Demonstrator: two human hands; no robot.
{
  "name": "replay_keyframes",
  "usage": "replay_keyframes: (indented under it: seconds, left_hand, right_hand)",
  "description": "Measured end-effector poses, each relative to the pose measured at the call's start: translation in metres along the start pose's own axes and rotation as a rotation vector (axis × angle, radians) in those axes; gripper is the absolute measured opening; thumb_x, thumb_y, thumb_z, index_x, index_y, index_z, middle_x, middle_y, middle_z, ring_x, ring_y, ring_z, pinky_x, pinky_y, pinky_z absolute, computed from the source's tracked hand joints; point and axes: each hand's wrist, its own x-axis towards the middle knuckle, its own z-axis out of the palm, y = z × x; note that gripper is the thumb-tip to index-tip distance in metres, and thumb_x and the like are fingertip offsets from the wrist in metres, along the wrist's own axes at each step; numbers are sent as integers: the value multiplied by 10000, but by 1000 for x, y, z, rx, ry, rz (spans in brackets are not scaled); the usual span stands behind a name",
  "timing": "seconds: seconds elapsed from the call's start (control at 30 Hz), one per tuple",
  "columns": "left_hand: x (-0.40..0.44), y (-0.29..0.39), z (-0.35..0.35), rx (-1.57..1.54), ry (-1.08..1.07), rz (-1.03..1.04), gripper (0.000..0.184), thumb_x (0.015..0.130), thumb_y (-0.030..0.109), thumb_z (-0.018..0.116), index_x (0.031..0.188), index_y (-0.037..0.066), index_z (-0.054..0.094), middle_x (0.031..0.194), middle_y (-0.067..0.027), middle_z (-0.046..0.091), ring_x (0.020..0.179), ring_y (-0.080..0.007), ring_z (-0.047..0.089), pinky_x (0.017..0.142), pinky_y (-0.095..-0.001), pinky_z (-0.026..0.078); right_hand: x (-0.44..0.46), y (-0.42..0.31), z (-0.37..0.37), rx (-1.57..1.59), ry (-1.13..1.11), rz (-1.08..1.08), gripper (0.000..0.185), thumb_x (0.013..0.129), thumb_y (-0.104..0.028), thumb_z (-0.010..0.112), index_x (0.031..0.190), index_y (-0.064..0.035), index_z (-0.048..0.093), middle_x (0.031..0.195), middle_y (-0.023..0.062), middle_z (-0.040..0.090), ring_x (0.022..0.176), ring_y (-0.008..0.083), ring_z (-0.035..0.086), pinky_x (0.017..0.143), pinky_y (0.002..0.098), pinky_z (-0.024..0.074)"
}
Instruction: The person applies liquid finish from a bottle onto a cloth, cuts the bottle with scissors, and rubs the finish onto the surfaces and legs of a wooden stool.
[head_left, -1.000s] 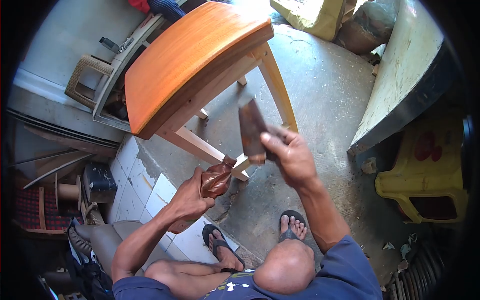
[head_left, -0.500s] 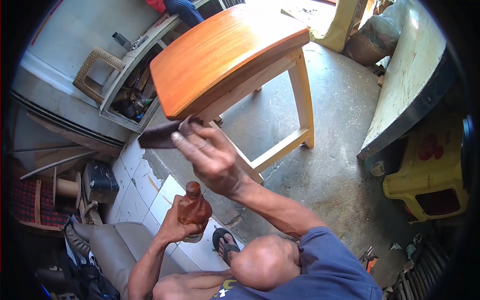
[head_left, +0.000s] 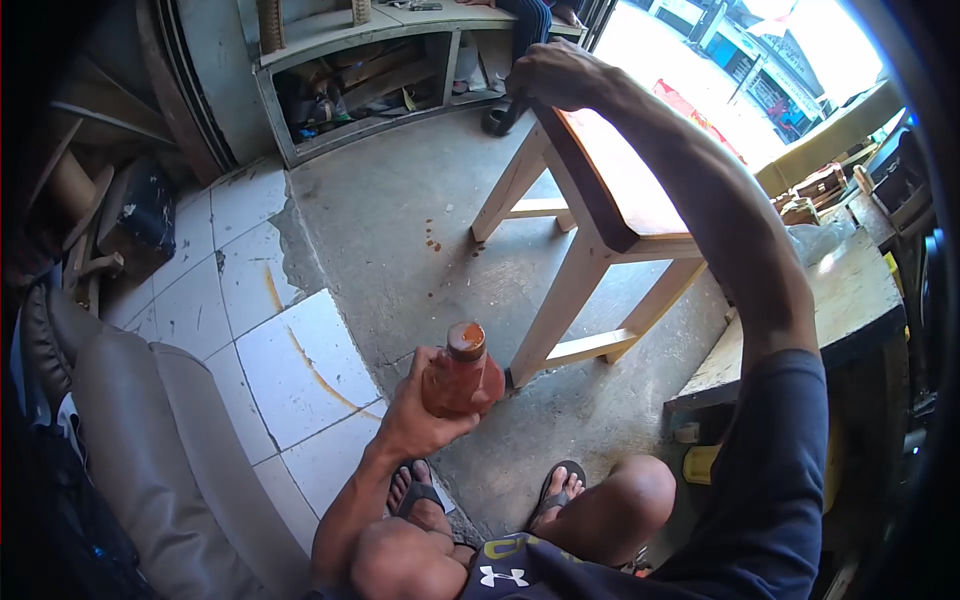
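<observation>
Head view: your left hand [head_left: 420, 415] is wrapped round a reddish plastic bottle [head_left: 462, 388], gripped roughly upright in front of your knees, its top facing the camera; whether that top is capped or open, cannot tell. Your right hand [head_left: 555, 75] reaches well forward to the far corner of the wooden stool [head_left: 622, 185], fingers curled, with a dark strip [head_left: 516, 112] showing below them; judged clasped, though the palm is hidden. Contact between strip and stool: cannot tell. The stool stands on the concrete floor [head_left: 390, 190], ahead of you and to the right, its dark edge [head_left: 583, 180] turned your way. Reddish-brown drops [head_left: 432, 242] lie on the floor beside the legs; a pale tabletop [head_left: 790, 325] stands to the right of the stool. Step in hand, as judged: you have the strip at the far end of the dark edge, the bottle apart in your other hand. Next move, as judged, calls for a steady wrist at that corner, the strip flat to the wood, and the bottle upright and clear of the legs.
</observation>
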Motion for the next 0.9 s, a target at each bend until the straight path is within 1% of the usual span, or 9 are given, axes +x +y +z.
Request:
replay_keyframes:
  seconds: [0.13, 0.2, 0.27, 0.33, 0.4, 0.53, 0.7, 0.8, 0.9]
  left_hand:
    - [-1, -10, -2, -75, -6, 85, 734, 731, 158, 886, 1278, 76, 403, 1199, -208, 680, 1191, -386, 686, 1013, -466, 518]
    - [0, -10, -2, -49, -21, 109, 722, 731, 150, 880, 1273, 75, 408, 1196, -214, 682, 1187, -395, 689, 1005, -471, 522]
    - [2, -5, -1, -60, -48, -50, 760, 677, 53, 889, 1292, 62, 442, 1214, -132, 653, 1205, -247, 645, 1082, -410, 479]
    - [4, -6, 1, -33, -65, -54, 751, 672, 54, 887, 1280, 61, 446, 1197, -132, 660, 1187, -245, 655, 1071, -410, 487]
    - [6, -3, 6, 1, -77, -57, 742, 667, 54, 885, 1268, 59, 449, 1180, -132, 668, 1169, -244, 664, 1060, -410, 494]
    - [3, 16, 10, 33, -70, -44, 737, 661, 44, 880, 1263, 62, 456, 1176, -119, 667, 1179, -233, 659, 1056, -407, 496]
    - [4, 16, 22, 60, -66, 47, 700, 705, 117, 880, 1248, 64, 440, 1136, -175, 696, 1099, -325, 711, 998, -436, 529]
    - [3, 22, 29, -65, -65, -19, 724, 685, 96, 881, 1256, 65, 436, 1174, -148, 676, 1122, -283, 690, 1025, -428, 519]
    - [3, 10, 25, -25, -82, -23, 745, 672, 92, 884, 1265, 60, 434, 1215, -133, 645, 1178, -262, 657, 1056, -423, 498]
  right_hand:
    - [10, -16, -23, -129, -221, -40, 156, 944, -79, 637, 917, -130, 782, 872, 88, 755, 836, 271, 745, 746, 407, 583]
    - [-20, -34, -39, -78, -350, -241, 161, 927, -73, 632, 924, -131, 783, 929, 83, 767, 907, 273, 749, 788, 411, 600]
    - [-60, -65, -52, -103, -481, -318, 117, 933, -103, 674, 906, -133, 784, 938, 63, 773, 918, 247, 752, 820, 388, 611]
    - [-118, -91, -58, -48, -468, -273, 125, 894, -90, 700, 815, -162, 763, 814, 17, 744, 902, 185, 728, 954, 382, 561]
    - [-171, -103, -55, 38, -222, -298, 114, 898, -122, 721, 800, -170, 757, 842, -12, 760, 952, 151, 709, 1067, 376, 508]
    - [-229, -114, -88, 26, -373, -184, 84, 876, -152, 742, 796, -174, 760, 923, -37, 769, 1029, 134, 653, 1079, 375, 496]
    - [-208, -145, -63, -53, 402, -388, 158, 867, -245, 747, 757, -142, 699, 828, -25, 695, 1060, 164, 590, 1036, 342, 469]
    - [-200, -136, -49, -192, 37, -294, 186, 917, -257, 717, 778, -134, 718, 861, -15, 689, 1052, 159, 586, 993, 344, 468]
    - [-248, -104, -23, -260, 324, -302, 157, 917, -259, 730, 803, -152, 723, 962, -51, 690, 1066, 143, 577, 977, 340, 491]
